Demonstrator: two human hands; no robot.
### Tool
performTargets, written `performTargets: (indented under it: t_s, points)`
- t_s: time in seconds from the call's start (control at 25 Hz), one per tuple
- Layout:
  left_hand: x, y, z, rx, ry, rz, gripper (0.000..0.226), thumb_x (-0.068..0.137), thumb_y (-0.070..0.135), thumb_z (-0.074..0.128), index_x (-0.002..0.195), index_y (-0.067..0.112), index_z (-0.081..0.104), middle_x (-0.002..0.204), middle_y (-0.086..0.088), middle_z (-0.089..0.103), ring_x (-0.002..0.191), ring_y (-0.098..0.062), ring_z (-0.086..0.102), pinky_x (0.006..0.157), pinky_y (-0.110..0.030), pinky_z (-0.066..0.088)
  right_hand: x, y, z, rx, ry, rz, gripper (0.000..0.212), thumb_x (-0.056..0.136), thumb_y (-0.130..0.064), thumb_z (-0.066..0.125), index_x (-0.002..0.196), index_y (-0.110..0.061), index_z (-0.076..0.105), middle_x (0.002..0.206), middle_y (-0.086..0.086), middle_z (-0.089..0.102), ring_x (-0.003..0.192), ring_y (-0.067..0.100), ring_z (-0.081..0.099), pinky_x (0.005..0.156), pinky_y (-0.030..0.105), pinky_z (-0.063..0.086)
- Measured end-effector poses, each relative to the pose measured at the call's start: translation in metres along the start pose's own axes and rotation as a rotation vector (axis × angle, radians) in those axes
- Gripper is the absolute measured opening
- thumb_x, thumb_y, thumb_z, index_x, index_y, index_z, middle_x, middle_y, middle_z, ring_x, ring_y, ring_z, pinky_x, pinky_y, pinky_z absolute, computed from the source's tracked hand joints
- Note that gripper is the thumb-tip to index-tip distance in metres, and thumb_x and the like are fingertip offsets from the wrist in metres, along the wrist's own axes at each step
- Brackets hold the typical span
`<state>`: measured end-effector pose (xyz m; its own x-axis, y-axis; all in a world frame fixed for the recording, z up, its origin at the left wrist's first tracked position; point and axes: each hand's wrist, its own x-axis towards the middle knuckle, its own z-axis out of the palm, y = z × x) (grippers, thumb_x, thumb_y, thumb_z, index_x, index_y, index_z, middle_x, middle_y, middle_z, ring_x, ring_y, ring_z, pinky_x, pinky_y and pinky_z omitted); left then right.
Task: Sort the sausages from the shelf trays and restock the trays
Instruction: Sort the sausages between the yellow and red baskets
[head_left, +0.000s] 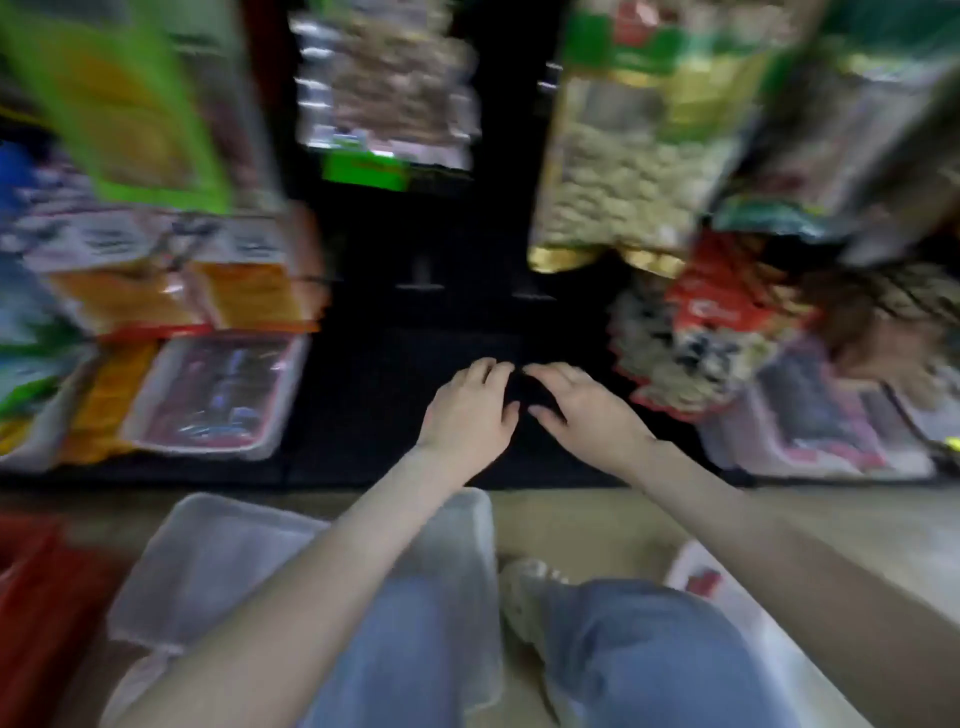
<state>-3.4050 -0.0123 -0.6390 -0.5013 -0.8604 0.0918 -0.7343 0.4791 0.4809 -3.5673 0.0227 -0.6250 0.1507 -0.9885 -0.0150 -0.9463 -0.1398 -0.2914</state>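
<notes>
Reaching into the dark middle bay of the shelf (363, 405), the left hand (470, 410) and right hand (584, 410) lay side by side, fingers loosely bent, tips on the black surface, apparently pinching nothing. Sausage packs (208, 395) lay left of the bay, further packs (826, 426) right. Blur left every label illegible. A clear tray (208, 561) stood on the floor.

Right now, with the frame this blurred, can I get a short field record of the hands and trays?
left hand: over the dark shelf gap, beside the right hand
right hand: over the same gap
grip: too blurred to tell for either hand
clear plastic tray: on the floor, before the shelf
white shelf tray: left of the gap, red packs inside
</notes>
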Motion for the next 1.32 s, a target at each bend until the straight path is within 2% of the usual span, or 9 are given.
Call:
performTargets:
  t_s: [0.16,0.32,0.44,0.68,0.76,0.92,1.0,1.12,1.32]
  points:
    - [0.031,0.121,0.109,0.050,-0.285,0.213,0.046,0.098,0.034,0.043,0.141,0.017,0.037,0.142,-0.003,0.041,0.122,-0.026,0.046,0.094,-0.040,0.045,-0.122,0.142,0.007,0.139,0.088,0.397,0.050,0.095,-0.020,0.052,0.142,-0.009,0.038,0.137,0.011,0.047,0.129,0.028,0.042,0.101,0.028,0.031]
    - [0.022,0.190,0.241,0.154,-0.525,0.381,0.050,0.096,0.033,0.044,0.143,0.019,0.034,0.146,-0.002,0.034,0.130,-0.025,0.039,0.103,-0.036,0.035,-0.255,0.232,0.082,0.244,0.158,0.861,0.052,0.096,-0.026,0.045,0.143,-0.006,0.033,0.139,0.014,0.044,0.125,0.033,0.043,0.096,0.034,0.029]
    - [0.007,0.197,0.322,0.321,-0.712,0.577,0.055,0.097,0.030,0.040,0.149,0.022,0.024,0.157,-0.005,0.018,0.143,-0.021,0.019,0.114,-0.032,0.014,-0.318,0.257,0.160,0.384,0.084,1.166,0.058,0.095,-0.021,0.048,0.146,-0.006,0.026,0.142,0.013,0.038,0.126,0.033,0.038,0.099,0.039,0.034]
    - [-0.006,0.159,0.424,0.643,-0.931,0.930,0.067,0.100,0.043,0.035,0.152,0.025,-0.003,0.159,-0.004,-0.012,0.146,-0.021,-0.013,0.114,-0.046,-0.014,-0.343,0.274,0.283,0.640,-0.024,1.404,0.094,0.080,-0.012,0.061,0.153,-0.018,0.002,0.150,0.012,0.032,0.127,0.033,0.040,0.100,0.037,0.037]
    - [-0.003,0.141,0.445,0.653,-0.904,0.957,0.069,0.097,0.052,0.037,0.152,0.028,0.005,0.160,-0.003,-0.005,0.147,-0.022,-0.006,0.114,-0.048,-0.014,-0.337,0.279,0.304,0.703,-0.082,1.556,0.101,0.080,-0.033,0.068,0.152,-0.022,-0.002,0.151,0.016,0.025,0.131,0.038,0.034,0.106,0.044,0.031]
    - [-0.002,0.116,0.466,0.556,-0.711,1.009,0.057,0.079,0.063,0.049,0.122,0.029,0.064,0.141,0.001,0.051,0.132,-0.023,0.045,0.112,-0.047,0.015,-0.317,0.284,0.325,0.601,-0.120,1.613,0.109,0.072,-0.059,0.068,0.151,-0.029,-0.001,0.151,0.014,0.017,0.132,0.037,0.023,0.109,0.050,0.023]
    - [-0.004,0.106,0.468,0.492,-0.634,0.942,0.061,0.082,0.055,0.033,0.120,0.022,0.066,0.139,-0.002,0.053,0.130,-0.028,0.047,0.114,-0.045,0.015,-0.301,0.282,0.333,0.599,-0.091,1.493,0.114,0.070,-0.057,0.071,0.151,-0.031,-0.005,0.150,0.014,0.020,0.131,0.037,0.028,0.108,0.050,0.025]
    - [-0.003,0.094,0.466,0.414,-0.520,0.877,0.061,0.081,0.047,0.035,0.124,0.014,0.063,0.139,-0.008,0.052,0.130,-0.033,0.045,0.113,-0.046,0.015,-0.268,0.271,0.350,0.484,-0.123,1.431,0.112,0.071,-0.052,0.069,0.151,-0.026,-0.005,0.147,0.016,0.021,0.126,0.038,0.031,0.103,0.049,0.031]
    - [0.003,0.092,0.466,0.142,-0.522,0.820,0.048,0.076,0.036,0.060,0.116,0.010,0.066,0.132,-0.012,0.056,0.127,-0.030,0.041,0.110,-0.043,0.029,-0.256,0.274,0.350,0.708,0.245,1.530,0.088,0.079,-0.020,0.061,0.150,-0.027,0.010,0.125,0.012,0.043,0.105,0.033,0.049,0.092,0.039,0.044]
